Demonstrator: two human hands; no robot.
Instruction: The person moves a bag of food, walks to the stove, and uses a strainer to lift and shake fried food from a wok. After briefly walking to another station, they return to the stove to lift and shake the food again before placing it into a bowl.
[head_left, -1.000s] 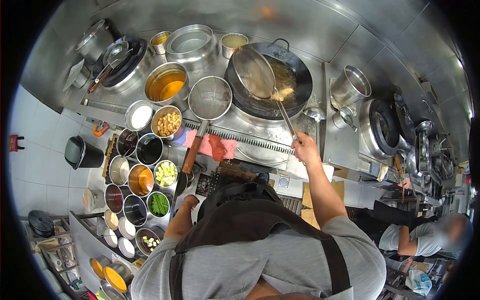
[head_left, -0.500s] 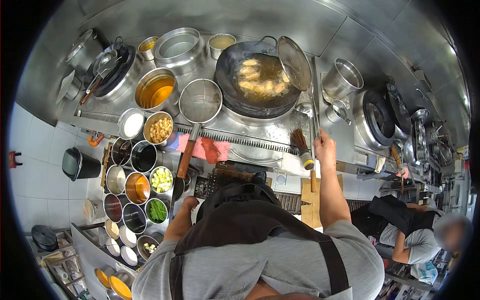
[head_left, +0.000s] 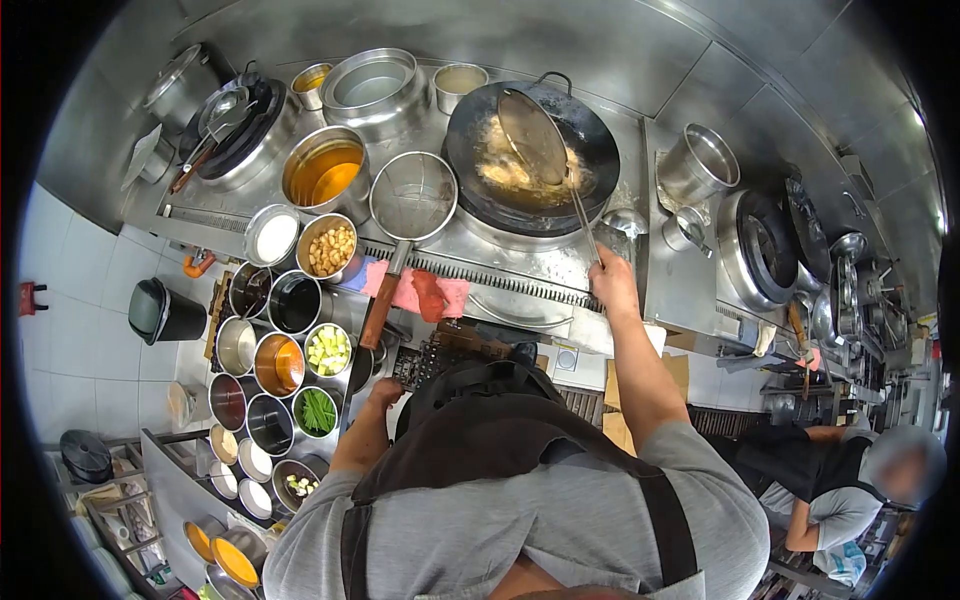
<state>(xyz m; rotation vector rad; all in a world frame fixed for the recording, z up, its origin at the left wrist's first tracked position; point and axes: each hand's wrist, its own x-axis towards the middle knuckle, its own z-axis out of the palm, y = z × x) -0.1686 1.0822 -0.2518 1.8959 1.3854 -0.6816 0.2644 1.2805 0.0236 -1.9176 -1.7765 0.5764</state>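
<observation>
My right hand (head_left: 613, 283) is closed around the long handle of a round mesh skimmer (head_left: 532, 137). The skimmer's mesh is tilted over the black wok (head_left: 596, 125), covering part of the view into it. Golden fried pieces (head_left: 503, 172) lie in bubbling oil beneath and beside the mesh. Low beside my body, near the counter's front edge, my left hand (head_left: 384, 392) is curled closed, with nothing visible in it. A ladle (head_left: 625, 222) rests on the stove to the right of the wok.
A second strainer (head_left: 414, 195) sits left of the wok, its wooden handle crossing the front edge. Several containers of sauces and ingredients, including a pot of orange liquid (head_left: 325, 178), fill the left side. Another person (head_left: 835, 490) is at the right.
My right hand has moved forward and left. The skimmer's mesh has swung from the wok's right rim to over its middle. The brush at the stove's front no longer shows.
</observation>
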